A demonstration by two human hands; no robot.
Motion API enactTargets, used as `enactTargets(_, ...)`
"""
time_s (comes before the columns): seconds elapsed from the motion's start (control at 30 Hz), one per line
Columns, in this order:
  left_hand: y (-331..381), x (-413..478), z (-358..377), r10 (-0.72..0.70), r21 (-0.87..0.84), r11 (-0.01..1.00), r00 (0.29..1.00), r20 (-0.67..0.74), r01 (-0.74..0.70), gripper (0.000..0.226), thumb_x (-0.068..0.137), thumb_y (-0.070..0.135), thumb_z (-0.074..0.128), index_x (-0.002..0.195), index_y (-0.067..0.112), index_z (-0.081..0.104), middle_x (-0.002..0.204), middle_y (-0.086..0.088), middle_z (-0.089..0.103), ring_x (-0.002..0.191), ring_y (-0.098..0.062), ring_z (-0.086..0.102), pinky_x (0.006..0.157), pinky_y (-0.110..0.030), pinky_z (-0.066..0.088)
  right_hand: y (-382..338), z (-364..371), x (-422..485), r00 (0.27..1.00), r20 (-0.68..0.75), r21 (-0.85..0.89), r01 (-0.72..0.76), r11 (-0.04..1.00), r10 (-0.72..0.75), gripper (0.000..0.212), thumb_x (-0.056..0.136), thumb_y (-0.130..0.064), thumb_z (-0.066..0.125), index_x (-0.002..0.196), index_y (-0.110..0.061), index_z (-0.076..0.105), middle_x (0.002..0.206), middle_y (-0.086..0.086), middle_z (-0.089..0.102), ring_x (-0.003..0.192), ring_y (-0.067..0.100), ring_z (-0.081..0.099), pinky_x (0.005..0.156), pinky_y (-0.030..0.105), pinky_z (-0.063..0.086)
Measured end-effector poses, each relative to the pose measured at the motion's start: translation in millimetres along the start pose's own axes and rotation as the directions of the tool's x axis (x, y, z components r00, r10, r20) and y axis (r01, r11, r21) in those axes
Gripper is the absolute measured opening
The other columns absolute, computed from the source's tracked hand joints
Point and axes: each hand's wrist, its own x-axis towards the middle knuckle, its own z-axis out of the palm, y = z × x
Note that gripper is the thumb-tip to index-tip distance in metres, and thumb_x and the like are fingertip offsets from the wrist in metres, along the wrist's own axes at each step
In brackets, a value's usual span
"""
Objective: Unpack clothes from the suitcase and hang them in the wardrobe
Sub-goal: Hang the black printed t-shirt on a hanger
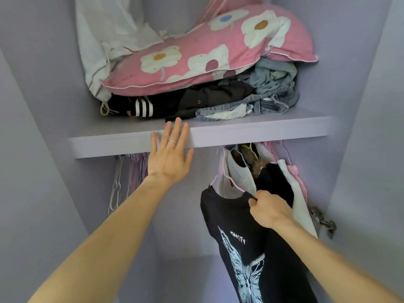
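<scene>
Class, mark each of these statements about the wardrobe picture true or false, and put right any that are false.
1. The right hand pinches the black T-shirt near its collar. True.
2. The left hand grips a hanger. False: it holds nothing, with its fingers straight at the front edge of the shelf.
3. The pink floral pillow lies on top of the clothes pile on the shelf. True.
4. The black T-shirt has a red print. False: the print is pale blue with white lettering.
5. The empty hangers hang below the shelf, on the left. True.
</scene>
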Motion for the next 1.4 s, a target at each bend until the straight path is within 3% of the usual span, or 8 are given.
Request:
enactTargets(0.17, -7, 22, 44, -0.042, -0.064, 0.998, 0.983, -0.179, 0.031, 0.060, 0.105, 0.048, 0.008, 0.153, 0.031, -0.024, 0.156, 0.009, -0.037, 0.146, -0.017, -0.031, 0.119, -0.056, -0.012, -26, 25, 45, 0.999, -0.034, 0.170, -0.025, 0.985, 0.031, 0.042, 0.102, -0.033, 0.042, 0.139, -0.012, 0.048, 0.130, 0.010, 0.060, 0.121, 0.031, 0.056, 0.094, 0.037, 0.046)
enactTargets(0.43, -11, 36, 80, -0.065, -0.058, 0.997, 0.916, -0.397, 0.046, 0.059, 0.103, 0.047, 0.004, 0.152, 0.034, -0.026, 0.160, 0.008, -0.030, 0.147, -0.016, -0.029, 0.117, -0.054, -0.019, -40, 74, 116, 0.947, -0.318, 0.189, 0.022, 0.982, 0.040, 0.031, 0.097, -0.020, 0.043, 0.125, -0.011, 0.054, 0.119, 0.009, 0.062, 0.107, 0.034, 0.060, 0.075, 0.033, 0.043)
enactTargets(0.6, -10, 40, 88, -0.058, -0.098, 0.995, 0.885, -0.461, 0.015, 0.058, 0.104, 0.047, 0.007, 0.152, 0.036, -0.024, 0.161, 0.010, -0.029, 0.147, -0.014, -0.030, 0.118, -0.053, -0.019, -54, 89, 158, 0.910, -0.412, 0.180, 0.030, 0.983, 0.048, 0.028, 0.093, -0.017, 0.048, 0.118, -0.007, 0.054, 0.123, 0.012, 0.059, 0.112, 0.035, 0.058, 0.082, 0.036, 0.047)
enactTargets(0.77, -15, 42, 91, -0.053, -0.115, 0.993, 0.869, -0.492, -0.004, 0.058, 0.104, 0.046, 0.010, 0.153, 0.038, -0.021, 0.163, 0.010, -0.024, 0.148, -0.013, -0.027, 0.118, -0.052, -0.020, -56, 118, 179, 0.932, -0.362, -0.020, -0.043, 0.999, 0.033, 0.042, 0.095, -0.024, 0.055, 0.130, -0.005, 0.044, 0.126, 0.011, 0.058, 0.109, 0.028, 0.062, 0.068, 0.030, 0.046)
enactTargets(0.9, -17, 43, 93, -0.053, -0.117, 0.993, 0.868, -0.494, -0.006, 0.058, 0.104, 0.046, 0.010, 0.153, 0.039, -0.020, 0.163, 0.011, -0.022, 0.148, -0.012, -0.026, 0.117, -0.051, -0.019, -27, 109, 185, 0.907, -0.382, 0.029, -0.178, 0.984, 0.176, 0.043, 0.093, -0.021, 0.051, 0.134, -0.007, 0.047, 0.135, 0.012, 0.055, 0.121, 0.033, 0.056, 0.093, 0.038, 0.048)
enactTargets(1.0, -16, 43, 96, -0.049, -0.118, 0.993, 0.864, -0.502, -0.012, 0.058, 0.104, 0.046, 0.010, 0.153, 0.038, -0.020, 0.164, 0.010, -0.021, 0.149, -0.013, -0.025, 0.118, -0.052, -0.019, -8, 92, 185, 0.873, -0.407, 0.043, -0.276, 0.960, 0.269, 0.040, 0.093, -0.018, 0.050, 0.132, -0.008, 0.052, 0.134, 0.013, 0.056, 0.124, 0.033, 0.054, 0.097, 0.040, 0.047)
enactTargets(1.23, -13, 45, 97, -0.065, -0.122, 0.993, 0.855, -0.515, 0.002, 0.058, 0.104, 0.046, 0.012, 0.154, 0.037, -0.017, 0.165, 0.009, -0.016, 0.150, -0.015, -0.022, 0.119, -0.054, -0.016, -31, 108, 185, 0.939, -0.344, -0.271, -0.086, 0.959, -0.013, 0.026, 0.098, -0.015, 0.044, 0.119, -0.010, 0.059, 0.120, 0.009, 0.065, 0.112, 0.029, 0.063, 0.084, 0.035, 0.051)
enactTargets(1.4, -13, 44, 98, -0.065, -0.122, 0.992, 0.867, -0.494, 0.004, 0.058, 0.104, 0.045, 0.011, 0.154, 0.036, -0.019, 0.165, 0.008, -0.019, 0.150, -0.015, -0.023, 0.119, -0.054, -0.016, -37, 110, 181, 0.951, -0.308, -0.257, -0.108, 0.960, 0.024, 0.025, 0.096, -0.013, 0.050, 0.118, -0.011, 0.060, 0.117, 0.007, 0.066, 0.108, 0.027, 0.064, 0.073, 0.032, 0.050)
